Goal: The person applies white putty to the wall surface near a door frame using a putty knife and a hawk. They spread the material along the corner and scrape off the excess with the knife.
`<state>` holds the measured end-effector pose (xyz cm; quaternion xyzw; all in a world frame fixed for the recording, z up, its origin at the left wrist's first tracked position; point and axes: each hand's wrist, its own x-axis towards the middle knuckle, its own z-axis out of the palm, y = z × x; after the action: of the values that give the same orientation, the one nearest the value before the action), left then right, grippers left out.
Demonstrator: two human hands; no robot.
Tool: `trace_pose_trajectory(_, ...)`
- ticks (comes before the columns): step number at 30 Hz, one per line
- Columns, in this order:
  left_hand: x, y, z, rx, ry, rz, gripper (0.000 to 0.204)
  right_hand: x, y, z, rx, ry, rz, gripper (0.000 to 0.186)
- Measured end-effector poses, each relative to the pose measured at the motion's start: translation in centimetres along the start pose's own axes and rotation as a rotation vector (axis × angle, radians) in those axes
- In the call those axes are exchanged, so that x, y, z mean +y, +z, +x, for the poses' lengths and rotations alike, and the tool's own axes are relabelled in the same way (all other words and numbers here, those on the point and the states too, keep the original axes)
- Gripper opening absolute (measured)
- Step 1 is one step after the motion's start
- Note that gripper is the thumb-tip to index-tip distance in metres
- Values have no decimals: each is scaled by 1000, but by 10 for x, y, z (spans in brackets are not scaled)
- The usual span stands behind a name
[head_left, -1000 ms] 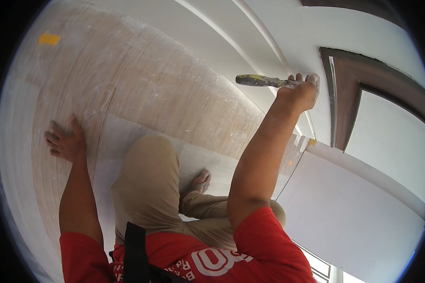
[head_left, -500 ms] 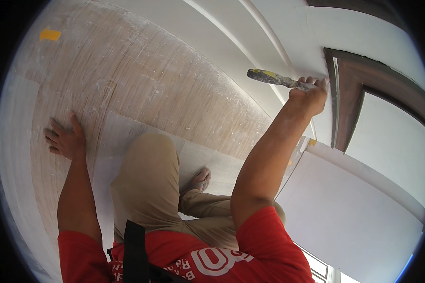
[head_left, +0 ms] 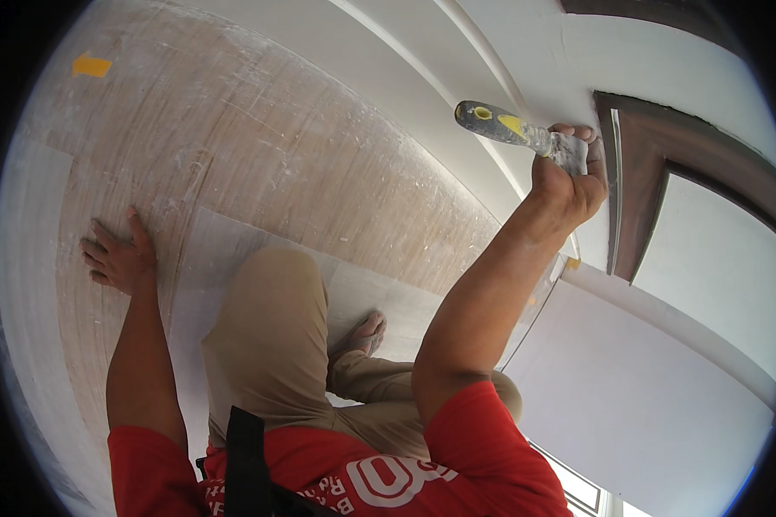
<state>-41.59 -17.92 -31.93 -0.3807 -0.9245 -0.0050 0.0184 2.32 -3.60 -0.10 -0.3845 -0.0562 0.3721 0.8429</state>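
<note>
My right hand (head_left: 571,177), raised at the wall, is closed round the blade end of a putty knife (head_left: 502,125). Its dark grey and yellow handle points away to the left, and pale filler coats the blade near my fingers. Those fingers are close beside the brown door frame (head_left: 629,129); whether they touch the wall is hard to make out. At the left, my left hand (head_left: 122,257) lies flat with spread fingers on the dusty wood-look floor (head_left: 276,146), holding nothing.
White wall moulding (head_left: 405,52) runs along the floor's far edge. A yellow piece of tape (head_left: 91,65) sticks to the floor at the upper left. My bent knee (head_left: 272,293) and bare foot (head_left: 369,332) are between my arms. A large white panel (head_left: 638,379) stands at the right.
My right hand has turned, so the putty knife's handle has swung upward and more of the blade shows. My left hand stays in place on the floor.
</note>
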Motion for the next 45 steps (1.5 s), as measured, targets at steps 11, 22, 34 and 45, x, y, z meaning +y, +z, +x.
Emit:
trace_pose_trajectory(11, -3, 7, -1, 94, 35, -30, 84, -6, -7, 0, -100, 58, 140, 9)
trace_pose_trajectory(22, -4, 6, -1, 79, 24, 11, 85, -1, -30, 12, 30, -311, -197, 12)
trace_pose_trajectory(34, 5, -5, -3, 0, 12, -12, 89, 11, -25, 17, 198, -776, -743, 33)
trace_pose_trajectory(45, 2, 2, -1, 48, 14, 23, 86, 23, -23, 30, 208, -750, -569, 32)
